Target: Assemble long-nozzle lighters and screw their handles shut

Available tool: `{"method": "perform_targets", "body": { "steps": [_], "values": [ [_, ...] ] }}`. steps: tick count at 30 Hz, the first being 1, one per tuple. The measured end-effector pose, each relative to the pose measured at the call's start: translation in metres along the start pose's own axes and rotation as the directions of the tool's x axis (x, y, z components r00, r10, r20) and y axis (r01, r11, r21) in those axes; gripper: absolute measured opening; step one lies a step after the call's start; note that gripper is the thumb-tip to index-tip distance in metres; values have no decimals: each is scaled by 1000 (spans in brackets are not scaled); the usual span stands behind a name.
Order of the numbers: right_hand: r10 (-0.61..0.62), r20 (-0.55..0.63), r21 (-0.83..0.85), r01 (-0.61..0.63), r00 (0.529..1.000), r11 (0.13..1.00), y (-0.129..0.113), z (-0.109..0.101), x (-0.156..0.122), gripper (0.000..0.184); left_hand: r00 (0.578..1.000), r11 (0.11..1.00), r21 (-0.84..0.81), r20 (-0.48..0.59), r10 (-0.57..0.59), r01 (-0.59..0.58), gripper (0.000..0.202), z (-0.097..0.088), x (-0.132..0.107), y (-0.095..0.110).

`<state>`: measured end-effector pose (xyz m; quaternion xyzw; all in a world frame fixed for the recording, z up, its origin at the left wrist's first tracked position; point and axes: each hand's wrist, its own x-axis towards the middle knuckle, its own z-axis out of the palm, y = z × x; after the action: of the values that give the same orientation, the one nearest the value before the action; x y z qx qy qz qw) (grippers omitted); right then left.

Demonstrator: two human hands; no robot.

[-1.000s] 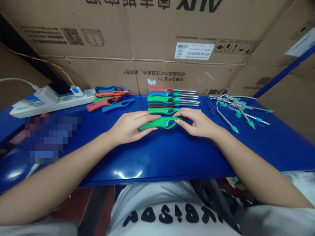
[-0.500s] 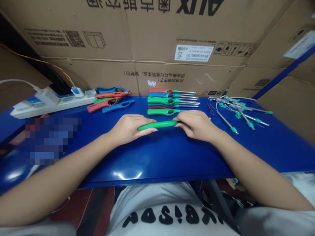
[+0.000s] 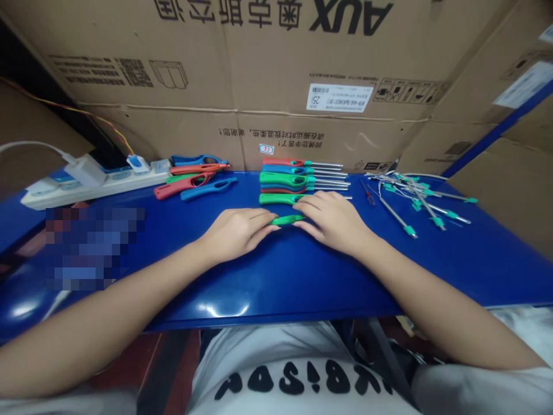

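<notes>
Between my two hands is a green lighter handle (image 3: 287,219), held level above the table, with only its middle stretch showing. My left hand (image 3: 237,233) pinches its left part between thumb and fingers. On the other end, my right hand (image 3: 334,220) has its thumb and fingertips closed; the tip there is hidden. Just behind lies a row of assembled gas lighters (image 3: 283,178) with red, blue and green handles and metal tubes. The nearest green lighter (image 3: 279,199) is partly covered by my right fingers.
Loose lighter handles (image 3: 181,185) in several colours lie at the back left beside a white power strip (image 3: 99,183). To the right are metal lighter tubes with teal fittings and wires (image 3: 397,216) and a small screwdriver (image 3: 370,195). A cardboard wall (image 3: 259,69) stands behind the blue table (image 3: 280,276).
My right hand has shifted slightly left and my left hand has slid right along the green handle. Less of the handle shows between them. The view has tilted a little.
</notes>
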<state>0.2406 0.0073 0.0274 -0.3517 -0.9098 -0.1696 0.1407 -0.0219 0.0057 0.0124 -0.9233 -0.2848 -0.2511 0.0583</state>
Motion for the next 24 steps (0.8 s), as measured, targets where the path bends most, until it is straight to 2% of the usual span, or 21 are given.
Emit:
{"method": "perform_targets", "body": {
  "steps": [4,8,12,18,24],
  "values": [
    [115,21,-45,-114,993,993,29,-2,-7,42,1000,999,46,-7,-22,23,36,-5,-1,-7],
    [189,89,-56,-184,978,981,60,-3,-17,24,998,994,93,-22,-58,59,38,-9,0,-12],
    [148,76,-6,-148,986,989,74,-3,-23,14,998,993,102,-21,-59,61,38,-9,-1,-15],
    [-31,56,143,23,998,989,66,2,-20,20,1000,997,76,-16,-7,8,36,-7,-2,-13],
    [-158,23,119,154,987,981,29,13,-10,31,1000,1000,9,0,11,-11,34,-2,-2,0]
  ]
}}
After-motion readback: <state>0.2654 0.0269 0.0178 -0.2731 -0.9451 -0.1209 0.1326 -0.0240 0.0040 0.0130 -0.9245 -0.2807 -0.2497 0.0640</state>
